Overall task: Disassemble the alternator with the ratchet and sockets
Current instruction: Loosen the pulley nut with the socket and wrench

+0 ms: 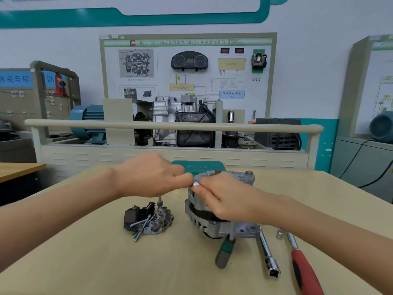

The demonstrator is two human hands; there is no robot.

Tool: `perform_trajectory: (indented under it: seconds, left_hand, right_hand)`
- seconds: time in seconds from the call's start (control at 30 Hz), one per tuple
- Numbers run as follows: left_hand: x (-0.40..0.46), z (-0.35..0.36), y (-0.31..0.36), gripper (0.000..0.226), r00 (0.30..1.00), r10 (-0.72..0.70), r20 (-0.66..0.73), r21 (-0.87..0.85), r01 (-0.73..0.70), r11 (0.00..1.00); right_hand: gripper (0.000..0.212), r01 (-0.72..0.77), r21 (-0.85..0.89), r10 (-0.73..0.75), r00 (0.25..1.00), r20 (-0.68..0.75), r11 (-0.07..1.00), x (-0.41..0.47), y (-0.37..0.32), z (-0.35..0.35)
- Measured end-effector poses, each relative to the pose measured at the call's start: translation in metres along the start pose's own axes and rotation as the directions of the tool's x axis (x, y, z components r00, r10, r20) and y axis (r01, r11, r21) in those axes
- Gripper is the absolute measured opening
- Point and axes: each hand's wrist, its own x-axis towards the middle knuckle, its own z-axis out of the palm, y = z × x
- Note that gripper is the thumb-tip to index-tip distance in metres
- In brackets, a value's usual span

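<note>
My left hand (148,175) and right hand (223,196) pinch a small socket (195,184) atop the alternator (212,222); a slip could drop it.

Bright, even light — soft blur, edges bowed.

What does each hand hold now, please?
Left hand: pinches a small metal part at the alternator top.
Right hand: pinches the same part.

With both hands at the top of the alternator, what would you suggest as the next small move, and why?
Probably lift the small silver part clear and set it on the removed parts pile: both the left hand and right hand pinch it at the alternator top.
</note>
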Motion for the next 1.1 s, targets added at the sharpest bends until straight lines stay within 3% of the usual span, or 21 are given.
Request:
perform_trajectory:
  seconds: [0.07,0.2,0.27,0.37,0.47,0.57,0.7,0.8,0.87,0.93,1.03,1.1]
  left_hand:
    - [0.001,0.001,0.0,0.012,0.997,-0.051,-0.052,-0.069,0.047,0.996]
    - [0.002,0.008,0.016,0.006,0.986,-0.157,-0.05,-0.255,0.139,0.957]
    - [0.0,0.006,0.014,0.007,0.994,-0.109,-0.007,-0.203,0.106,0.973]
    - [0.0,-0.001,0.003,0.028,0.999,0.04,-0.002,-0.01,-0.04,0.999]
    - [0.003,-0.008,-0.007,0.013,0.995,0.083,-0.057,0.014,-0.082,0.997]
    - [0.002,-0.009,0.002,0.004,0.997,0.003,-0.072,-0.067,-0.008,0.998]
    - [-0.004,-0.003,0.028,0.013,0.964,-0.261,-0.054,-0.279,0.237,0.931]
    - [-0.006,-0.01,0.012,0.004,0.992,-0.128,0.01,-0.091,0.129,0.988]
    - [-0.005,-0.017,-0.001,0.013,1.0,0.011,0.025,0.013,-0.011,1.0]
    - [-0.003,-0.022,-0.011,0.012,0.999,0.037,0.016,-0.005,-0.037,0.999]
    - [-0.003,-0.016,0.002,0.006,0.996,-0.088,-0.019,-0.098,0.086,0.991]
    - [-0.004,-0.009,0.027,0.005,0.962,-0.273,0.016,-0.326,0.263,0.908]
  right_hand:
    - [0.029,-0.011,0.0,0.011,0.999,-0.048,1.0,0.0,0.001,-0.003]
    - [0.031,-0.057,-0.168,0.052,0.998,-0.034,0.984,-0.002,0.003,-0.002]
    - [0.03,-0.039,-0.214,0.038,0.999,-0.008,0.976,-0.003,0.0,-0.003]
    - [0.03,0.009,-0.19,0.003,0.998,0.061,0.982,-0.003,-0.006,-0.005]
    - [0.031,0.021,-0.015,-0.021,0.999,0.04,1.0,-0.006,-0.011,-0.008]
    - [0.033,-0.001,0.012,0.001,1.0,0.0,1.0,-0.007,-0.01,-0.009]
    - [0.034,0.002,-0.206,0.011,0.998,0.062,0.979,-0.001,-0.004,-0.014]
    - [0.028,0.026,-0.209,-0.014,0.998,0.058,0.978,0.003,-0.004,-0.012]
    - [0.027,0.044,-0.147,-0.037,0.998,0.05,0.988,0.002,-0.006,-0.005]
    - [0.03,0.067,-0.053,-0.067,0.998,-0.013,0.996,0.002,-0.009,-0.003]
    - [0.033,0.063,-0.054,-0.066,0.997,-0.05,0.997,0.001,-0.006,-0.009]
    - [0.03,0.051,-0.127,-0.049,0.999,0.022,0.991,-0.001,-0.002,-0.014]
